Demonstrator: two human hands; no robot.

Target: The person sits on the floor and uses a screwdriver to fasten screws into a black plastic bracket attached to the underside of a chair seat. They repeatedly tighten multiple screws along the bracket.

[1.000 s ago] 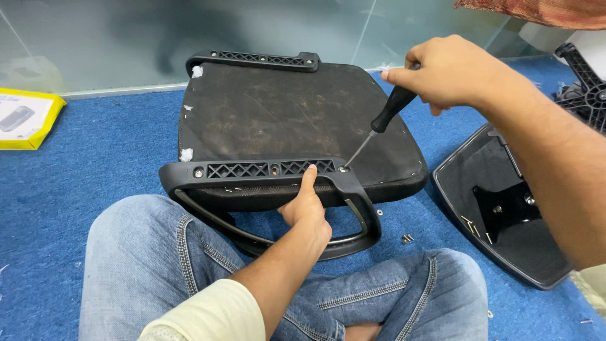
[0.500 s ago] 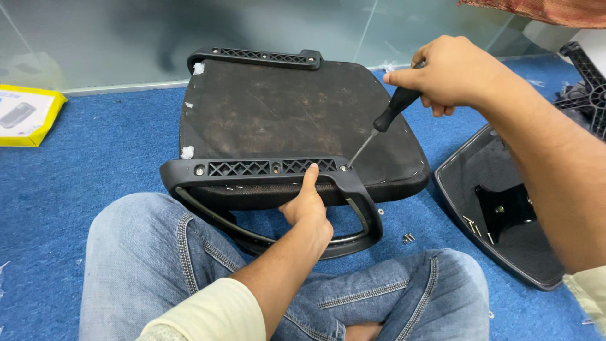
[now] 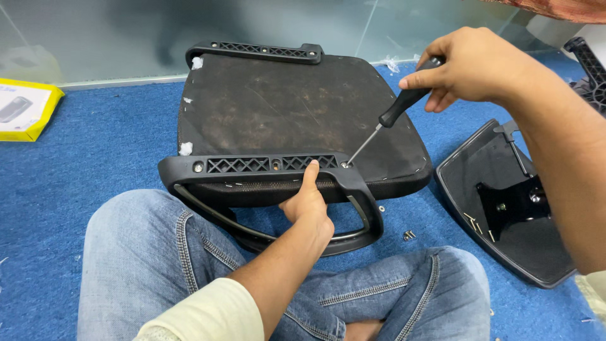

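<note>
Centre of the frame: an upturned chair seat [image 3: 297, 120] is lying on the blue carpet [image 3: 113, 145] against the person's knees; the left hand [image 3: 309, 205] is gripping the near armrest [image 3: 271, 173], thumb pressed up on its mounting bar; the right hand [image 3: 476, 66], upper right, is closed around a screwdriver [image 3: 394, 113] whose tip is sitting in the bar's right-end screw (seated or loose, too small to tell). Judged progress: midway; loose screws [image 3: 409, 235] are lying at lower right, and the far armrest [image 3: 255, 50] is sitting against the seat.
</note>
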